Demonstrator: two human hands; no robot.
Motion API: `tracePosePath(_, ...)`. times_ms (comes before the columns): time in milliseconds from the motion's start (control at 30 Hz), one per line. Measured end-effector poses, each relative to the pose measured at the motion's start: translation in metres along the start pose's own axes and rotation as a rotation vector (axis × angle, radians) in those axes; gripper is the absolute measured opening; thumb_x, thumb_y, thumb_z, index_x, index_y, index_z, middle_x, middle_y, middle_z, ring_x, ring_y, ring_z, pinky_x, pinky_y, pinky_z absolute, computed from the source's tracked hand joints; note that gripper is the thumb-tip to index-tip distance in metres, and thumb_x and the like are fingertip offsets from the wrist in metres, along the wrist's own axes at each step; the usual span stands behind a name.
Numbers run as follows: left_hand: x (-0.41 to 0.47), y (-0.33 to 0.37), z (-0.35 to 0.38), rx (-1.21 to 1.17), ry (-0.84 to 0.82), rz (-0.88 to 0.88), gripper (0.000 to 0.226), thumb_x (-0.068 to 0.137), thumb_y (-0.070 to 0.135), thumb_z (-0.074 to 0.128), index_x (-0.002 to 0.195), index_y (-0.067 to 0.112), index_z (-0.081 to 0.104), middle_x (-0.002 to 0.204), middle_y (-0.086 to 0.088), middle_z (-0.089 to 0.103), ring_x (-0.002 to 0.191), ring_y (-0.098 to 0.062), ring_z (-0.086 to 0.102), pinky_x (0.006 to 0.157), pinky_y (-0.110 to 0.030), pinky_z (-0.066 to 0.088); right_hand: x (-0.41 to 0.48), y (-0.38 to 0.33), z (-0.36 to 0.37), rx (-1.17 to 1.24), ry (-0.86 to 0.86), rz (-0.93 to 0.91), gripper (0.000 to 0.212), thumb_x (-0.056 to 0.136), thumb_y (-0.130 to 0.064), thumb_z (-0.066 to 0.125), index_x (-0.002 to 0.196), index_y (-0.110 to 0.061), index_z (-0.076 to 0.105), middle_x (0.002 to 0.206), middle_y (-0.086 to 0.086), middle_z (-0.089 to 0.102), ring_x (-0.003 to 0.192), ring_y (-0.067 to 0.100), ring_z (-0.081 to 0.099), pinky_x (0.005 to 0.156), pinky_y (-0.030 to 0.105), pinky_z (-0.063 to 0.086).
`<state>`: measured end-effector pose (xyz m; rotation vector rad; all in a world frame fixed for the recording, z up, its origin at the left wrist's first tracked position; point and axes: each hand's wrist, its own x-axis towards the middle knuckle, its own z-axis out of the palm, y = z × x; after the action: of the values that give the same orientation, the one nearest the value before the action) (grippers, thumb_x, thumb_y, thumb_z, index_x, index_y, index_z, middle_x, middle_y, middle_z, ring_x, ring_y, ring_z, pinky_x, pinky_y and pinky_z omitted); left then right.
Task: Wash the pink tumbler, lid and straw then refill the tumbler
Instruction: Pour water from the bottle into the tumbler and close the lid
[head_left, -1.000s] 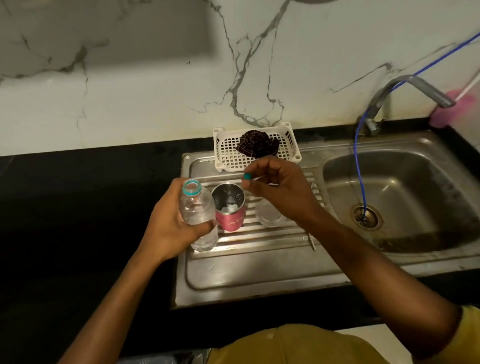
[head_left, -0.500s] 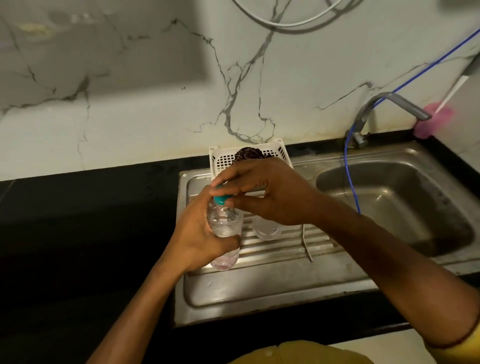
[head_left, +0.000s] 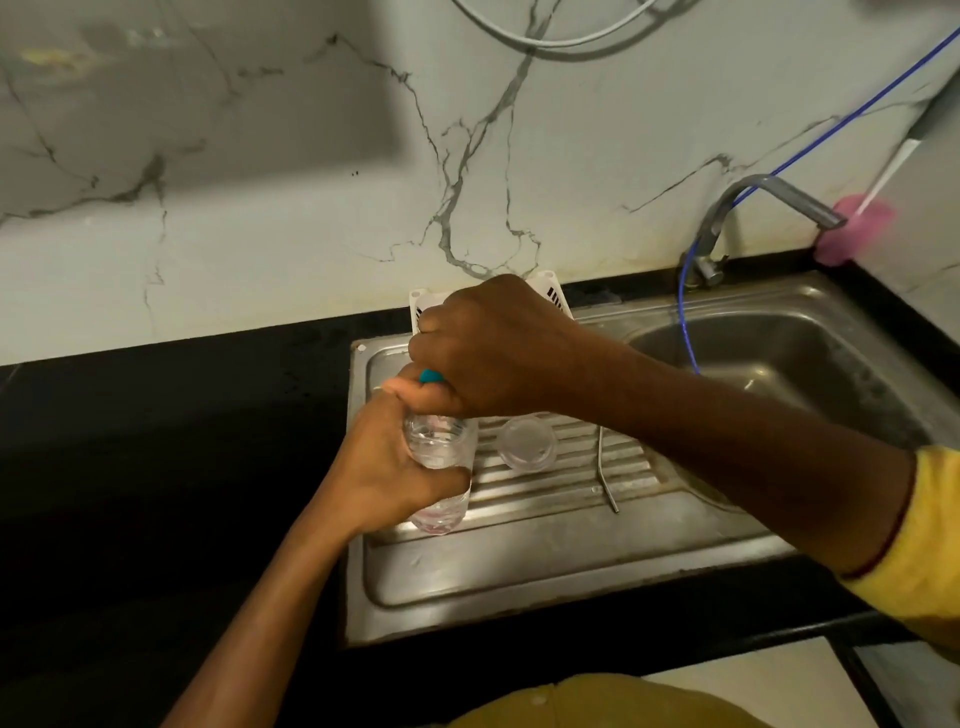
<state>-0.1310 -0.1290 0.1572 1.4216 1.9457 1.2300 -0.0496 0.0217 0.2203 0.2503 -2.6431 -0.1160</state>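
Fingers (head_left: 442, 479) of the left hand (head_left: 382, 462) were curled fully round a clear plastic bottle (head_left: 441, 447), gripping its body about mid-height and holding it roughly upright over the ribbed drainboard (head_left: 545, 551) of the steel sink (head_left: 810, 364). The right hand (head_left: 488, 348) sat directly on top of the bottle, its fingers closed down tight round the teal cap (head_left: 431, 376), of which only a small edge showed below the knuckles. The two hands touched at the bottle neck. A pink tint showed through the bottle's lower end; whether this was the tumbler could not be told. The clear round lid (head_left: 526, 445) lay flat on the drainboard ribs just to the right of the bottle, apart from both hands. The metal straw (head_left: 605, 480) lay further right on the same ribs, its upper end passing under the right forearm and its bent tip pointing toward the front edge. A white slotted basket (head_left: 553, 292) stood behind the right hand against the wall. The black desk (head_left: 182, 426) surrounded the sink, and a blue hose (head_left: 688, 332) hung from the faucet (head_left: 763, 189) into the basin.
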Motion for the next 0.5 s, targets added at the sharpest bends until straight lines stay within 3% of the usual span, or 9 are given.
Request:
tracePosePath(100,-0.003,0.003,-0.004,-0.006,0.005,0.006,0.051,0.049,0.038,0.075,0.094,0.060,0.066,0.106,0.022,0.064,0.098,-0.007,0.068,0.077,-0.018,0.053,0.003,0.004,0.011,-0.005,0.090,-0.094,0.063,0.096,-0.056,0.038,0.059,-0.010,0.062,0.052,0.004,0.053,0.044,0.019,0.041,0.050,0.023,0.024)
tracePosePath(233,-0.009,0.000,-0.015,-0.017,0.023,-0.041,0.065,0.049,0.042,0.075,0.112,0.037,0.060,0.104,0.024,0.065,0.096,-0.004,0.067,0.075,-0.016,0.053,0.010,0.011,0.011,0.063,-0.015,-0.225,0.058,0.097,-0.061,0.038,0.081,-0.013,0.068,0.068,0.001,0.061,0.054,0.018,0.053,0.050,0.028,0.041)
tracePosePath(367,-0.011,-0.007,-0.018,-0.026,0.026,-0.061,0.067,0.048,0.040,0.076,0.114,0.037,0.062,0.105,0.020,0.067,0.096,-0.007,0.069,0.077,-0.019,0.054,0.013,0.009,0.020,0.060,0.066,-0.214,0.056,0.096,-0.056,0.041,0.071,-0.013,0.065,0.059,0.002,0.057,0.047,0.019,0.049,0.048,0.026,0.035)
tracePosePath(433,-0.010,-0.017,-0.017,-0.038,0.082,-0.109,0.068,0.046,0.036,0.078,0.112,0.037,0.064,0.106,0.014,0.069,0.097,-0.010,0.069,0.083,-0.032,0.059,0.014,-0.004,0.029,-0.003,0.204,-0.053,0.057,0.095,-0.052,0.044,0.057,-0.012,0.058,0.048,0.002,0.048,0.040,0.020,0.039,0.049,0.024,0.025)
tracePosePath(500,-0.010,-0.026,-0.019,-0.067,0.120,-0.160,0.071,0.044,0.033,0.079,0.114,0.025,0.063,0.103,0.007,0.071,0.095,-0.016,0.071,0.083,-0.045,0.060,0.016,-0.017,0.036,-0.058,0.305,0.066,0.058,0.093,-0.049,0.047,0.049,-0.013,0.053,0.043,0.001,0.036,0.038,0.018,0.031,0.050,0.024,0.021)
